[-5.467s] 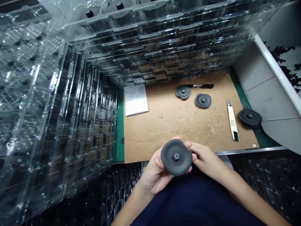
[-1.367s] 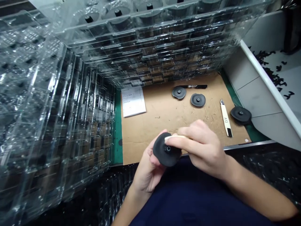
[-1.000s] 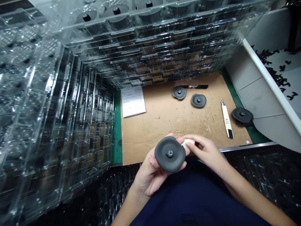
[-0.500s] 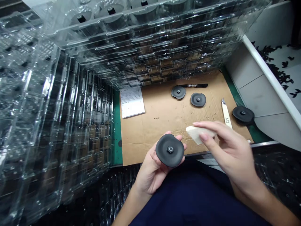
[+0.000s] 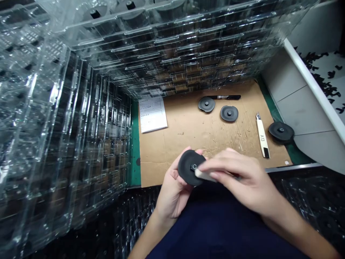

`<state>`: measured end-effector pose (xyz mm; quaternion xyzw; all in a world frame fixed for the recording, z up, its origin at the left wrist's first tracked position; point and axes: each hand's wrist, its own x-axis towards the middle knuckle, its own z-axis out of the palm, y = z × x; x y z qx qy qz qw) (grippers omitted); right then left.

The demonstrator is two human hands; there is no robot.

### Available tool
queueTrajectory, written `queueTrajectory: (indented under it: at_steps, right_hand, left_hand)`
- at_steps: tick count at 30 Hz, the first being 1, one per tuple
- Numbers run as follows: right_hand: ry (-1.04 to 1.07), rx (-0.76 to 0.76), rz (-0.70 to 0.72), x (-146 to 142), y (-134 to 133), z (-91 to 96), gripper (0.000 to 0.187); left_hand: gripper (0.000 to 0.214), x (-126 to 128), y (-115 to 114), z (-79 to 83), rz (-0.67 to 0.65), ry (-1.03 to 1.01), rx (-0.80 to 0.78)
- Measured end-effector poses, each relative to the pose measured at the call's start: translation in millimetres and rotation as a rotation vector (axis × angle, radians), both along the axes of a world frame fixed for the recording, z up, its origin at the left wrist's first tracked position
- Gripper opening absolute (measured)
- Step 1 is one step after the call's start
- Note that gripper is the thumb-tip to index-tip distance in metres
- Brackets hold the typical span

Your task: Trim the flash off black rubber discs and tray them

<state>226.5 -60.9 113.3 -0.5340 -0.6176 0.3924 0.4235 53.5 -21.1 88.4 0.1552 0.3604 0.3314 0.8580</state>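
Note:
My left hand (image 5: 172,189) is closed round a black rubber disc (image 5: 188,168) with a small hex nut at its centre, held above the near edge of a cardboard sheet (image 5: 188,136). My right hand (image 5: 238,181) pinches a small white block (image 5: 203,175) and presses its tip against the disc next to the nut. The right part of the disc is hidden behind my right fingers.
Two more black discs (image 5: 206,104) (image 5: 229,113), a black marker (image 5: 225,97), a white utility knife (image 5: 262,136) and a printed sheet (image 5: 152,114) lie on the cardboard. A further disc (image 5: 281,132) sits at the right. Stacks of clear plastic trays (image 5: 67,118) wall the left and back.
Half a second ago my right hand held the white block lifted away to the right; it has come back down and left onto the disc. The left hand has kept the disc in place.

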Motion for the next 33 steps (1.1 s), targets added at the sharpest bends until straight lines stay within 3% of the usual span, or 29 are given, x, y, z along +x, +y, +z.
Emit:
queueTrajectory:
  at_steps: [2,5,8,10,13,16,18,22,23,26,28,31,33]
  right_hand:
    - [0.092,-0.190,0.000,10.5,-13.6,-13.7,0.017]
    - [0.149,-0.412,-0.195,23.3,-37.6,-39.0,0.019]
    - [0.140,-0.492,-0.331,25.8,-50.5,-50.4,0.025]
    - [0.112,-0.429,-0.396,22.0,-47.3,-42.0,0.025]
    - [0.001,-0.219,-0.457,8.6,-29.1,-13.6,0.028]
    - [-0.151,0.073,-0.316,-11.6,-10.0,9.3,0.032]
    - [-0.213,0.223,-0.168,-22.8,-2.5,14.5,0.027]
    - [-0.194,0.138,0.125,-27.9,6.0,13.6,0.022]
    - [-0.202,0.131,0.117,-27.6,8.0,13.1,0.022]
    - [-0.266,0.275,-0.082,-28.3,9.2,11.2,0.024]
    - [-0.244,0.345,-0.052,-27.9,2.1,9.2,0.027]
    - [-0.183,0.259,0.080,-20.6,-16.3,7.5,0.027]
    - [-0.225,0.147,-0.029,-14.0,-24.1,8.7,0.026]
  left_hand:
    - [0.053,-1.0,0.2,3.3,0.013,0.001,-0.019]
    - [0.047,-1.1,0.2,4.6,-0.001,-0.013,-0.051]
    - [0.050,1.7,0.9,2.0,-0.024,-0.055,-0.059]
    - [0.053,4.5,0.4,0.5,-0.037,-0.072,-0.048]
    - [0.055,7.3,-2.4,0.2,-0.062,-0.062,-0.034]
    - [0.056,6.0,-5.1,0.9,-0.045,-0.049,-0.021]
    - [0.052,3.1,-5.4,0.8,-0.044,-0.016,-0.022]
    - [0.046,0.1,-6.4,-0.9,-0.025,0.061,-0.035]
    - [0.047,1.1,-7.5,-1.2,-0.011,0.067,-0.023]
    - [0.045,4.8,-10.6,0.6,-0.015,0.049,0.003]
    - [0.043,4.6,-10.1,3.7,-0.034,0.036,-0.001]
    - [0.053,0.8,-7.0,7.2,-0.058,0.005,0.012]
    - [0.060,0.3,-6.1,7.8,-0.082,-0.022,0.013]
